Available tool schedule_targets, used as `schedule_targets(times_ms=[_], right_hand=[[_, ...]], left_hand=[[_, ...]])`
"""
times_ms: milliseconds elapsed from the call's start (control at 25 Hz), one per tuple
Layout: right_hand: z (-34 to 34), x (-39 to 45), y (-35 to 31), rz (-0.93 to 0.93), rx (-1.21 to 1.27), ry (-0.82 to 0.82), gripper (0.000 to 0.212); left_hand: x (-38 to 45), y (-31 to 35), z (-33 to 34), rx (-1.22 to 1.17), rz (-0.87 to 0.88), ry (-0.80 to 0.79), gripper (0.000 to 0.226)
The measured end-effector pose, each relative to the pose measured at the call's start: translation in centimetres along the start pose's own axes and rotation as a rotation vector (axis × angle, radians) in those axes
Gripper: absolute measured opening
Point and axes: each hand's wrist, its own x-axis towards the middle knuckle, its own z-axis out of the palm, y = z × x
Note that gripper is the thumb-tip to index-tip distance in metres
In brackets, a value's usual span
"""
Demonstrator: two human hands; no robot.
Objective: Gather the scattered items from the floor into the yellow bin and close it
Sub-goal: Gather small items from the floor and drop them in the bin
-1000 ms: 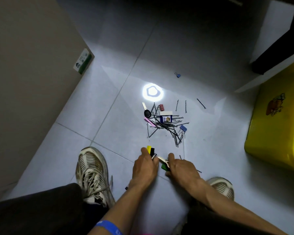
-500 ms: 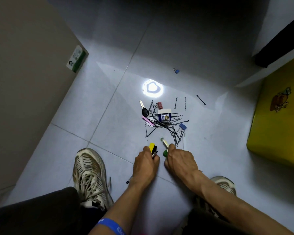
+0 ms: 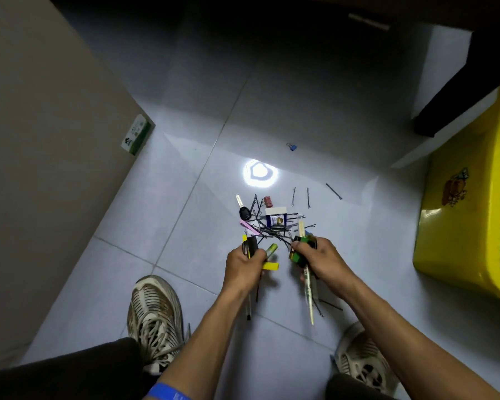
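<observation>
On the floor [image 3: 127, 226] at left, nothing to collect. L hand [image 3: 244, 269] has fingers curled round a fistful: yellow strip, black piece, green tube. Mid-floor, pin pile [image 3: 272, 226] w/ key [image 3: 244, 210] and a small box [image 3: 276, 217] left to gather, plus stray clip [image 3: 291, 146]. R hand [image 3: 319, 262] grips green bits and sticks. Bin [image 3: 462, 226] far right, open; roughly half done.

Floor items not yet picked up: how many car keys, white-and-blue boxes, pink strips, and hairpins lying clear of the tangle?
Car key: 1
White-and-blue box: 1
Pink strip: 1
Hairpins clear of the tangle: 3
Total: 6
</observation>
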Motion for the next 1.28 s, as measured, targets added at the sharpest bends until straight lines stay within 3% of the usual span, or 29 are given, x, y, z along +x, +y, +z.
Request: schedule_targets(times_ms=[160,320,400,520,640,720,800,880,960,1080,1200,1280], right_hand=[[-4.1,-3.8,-3.9,-0.013,0.322,0.094,0.019],[-11.7,-9.3,-7.8,-0.141,0.753,0.209,0.011],[-16.4,-11.9,-9.4,-0.219,0.800,0.291,0.015],[-23.8,-14.3,-11.0,-0.230,0.759,0.503,0.021],[-29.9,-14.6,-10.4,-0.192,0.540,0.735,0.015],[-32.3,-13.8,-9.1,-0.208,0.459,0.735,0.014],[-33.2,-12.6,-7.3,-0.210,0.337,0.724,0.011],[-32.9,-11.5,-5.8,-0.222,0.122,0.807,0.028],[-32.5,-10.0,-5.1,-0.237,-0.281,0.896,0.048],[-31.2,-8.1,-5.2,-0.127,-0.819,0.793,0.062],[-29.3,-7.3,-4.8,-0.044,-0.888,0.581,0.057],[-28.3,-7.8,-4.7,-0.054,-0.862,0.526,0.053]], left_hand=[[-3.1,5.6,2.3,-0.164,0.013,-0.125,0.017],[-8.2,13.5,8.8,-0.258,0.140,-0.401,0.015],[-11.3,17.7,13.7,-0.241,0.229,-0.507,0.021],[-15.6,22.4,22.1,-0.222,0.268,-0.572,0.010],[-17.2,24.4,28.6,-0.154,0.169,-0.659,0.029],[-16.7,23.9,30.9,0.143,0.242,-0.753,0.049],[-15.3,22.8,30.6,0.433,0.599,-0.615,0.051],[-13.8,21.8,29.1,0.487,1.023,-0.402,0.042],[-12.1,20.9,27.9,0.820,1.252,-0.226,0.052],[-10.6,19.7,27.1,1.371,1.270,-0.216,0.067],[-9.8,21.4,28.3,1.472,1.246,-0.349,0.062],[-9.9,23.1,29.0,1.456,1.195,-0.433,0.050]])
